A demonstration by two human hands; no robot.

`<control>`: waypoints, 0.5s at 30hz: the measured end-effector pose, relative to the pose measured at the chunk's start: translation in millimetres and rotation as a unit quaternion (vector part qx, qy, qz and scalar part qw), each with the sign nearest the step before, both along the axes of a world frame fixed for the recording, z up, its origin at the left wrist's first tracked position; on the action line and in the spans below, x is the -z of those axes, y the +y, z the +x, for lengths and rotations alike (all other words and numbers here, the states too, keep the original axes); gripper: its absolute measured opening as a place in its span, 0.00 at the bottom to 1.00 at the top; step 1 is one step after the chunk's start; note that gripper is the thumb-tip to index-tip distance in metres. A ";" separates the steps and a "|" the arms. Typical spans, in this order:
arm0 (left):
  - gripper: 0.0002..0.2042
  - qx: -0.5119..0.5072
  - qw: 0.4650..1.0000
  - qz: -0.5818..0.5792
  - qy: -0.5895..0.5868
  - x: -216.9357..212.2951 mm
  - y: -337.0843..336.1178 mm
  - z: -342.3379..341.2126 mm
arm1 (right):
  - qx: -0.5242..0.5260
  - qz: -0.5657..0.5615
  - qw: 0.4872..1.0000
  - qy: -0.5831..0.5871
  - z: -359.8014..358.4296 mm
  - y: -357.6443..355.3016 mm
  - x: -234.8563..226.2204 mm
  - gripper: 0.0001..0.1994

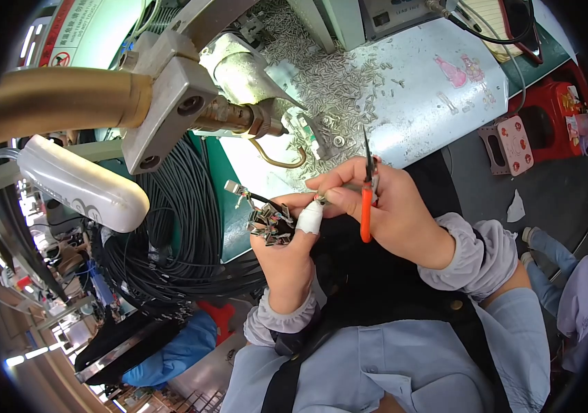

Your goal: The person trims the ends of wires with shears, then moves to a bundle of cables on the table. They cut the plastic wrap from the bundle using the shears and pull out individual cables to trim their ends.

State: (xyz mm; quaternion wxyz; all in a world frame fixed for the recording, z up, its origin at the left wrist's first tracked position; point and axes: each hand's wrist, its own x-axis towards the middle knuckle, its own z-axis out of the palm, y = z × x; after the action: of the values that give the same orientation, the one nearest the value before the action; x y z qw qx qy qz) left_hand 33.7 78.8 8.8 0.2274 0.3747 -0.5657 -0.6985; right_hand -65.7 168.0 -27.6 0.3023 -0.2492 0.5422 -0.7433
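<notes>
My left hand [282,265] is closed round a bunch of black cables whose silvery metal plugs [270,226] stick out over the back of the hand. White tape [310,217] wraps its thumb. My right hand [397,213] meets it at the fingertips, thumb and forefinger pinching a small cable end that the fingers mostly hide. Tucked in that same right hand is a pair of orange-handled pliers [366,213], their thin dark tips pointing away from me. Both hands are in front of the table's near edge.
A metal machine head with a brass nozzle [259,122] and bent tube [284,164] hangs above the table. Small metal pieces [328,86] lie heaped behind it. Black cables [170,227] are coiled at left. A red stool [549,117] stands at right; a seated person [583,310] is nearby.
</notes>
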 end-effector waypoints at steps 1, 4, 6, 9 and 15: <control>0.08 -0.013 1.000 0.024 0.011 0.3 -0.9 1.6 | -0.002 -0.001 1.000 -0.001 -2.5 2.8 -5.4 0.09; 0.08 -0.015 0.998 0.037 0.043 0.4 -1.2 4.2 | -0.104 0.241 0.933 0.245 -17.1 20.8 -30.9 0.13; 0.07 -0.013 0.997 0.044 0.060 -0.6 0.6 4.2 | -0.094 0.246 0.925 0.272 -13.4 20.9 -28.6 0.15; 0.07 -0.023 0.999 -0.012 0.035 -1.4 4.7 3.1 | -0.075 0.255 0.908 0.326 -6.6 19.4 -22.3 0.17; 0.05 0.004 0.999 0.025 0.031 -2.7 -7.9 -3.6 | -0.089 0.263 0.920 0.278 -7.0 17.6 -12.3 0.15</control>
State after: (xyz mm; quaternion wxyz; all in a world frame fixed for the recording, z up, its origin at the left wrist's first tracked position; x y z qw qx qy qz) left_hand 30.0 70.9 11.6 0.2327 0.3562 -0.5426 -0.7243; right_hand -72.8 185.6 -15.3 0.2594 -0.4044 0.7561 -0.4445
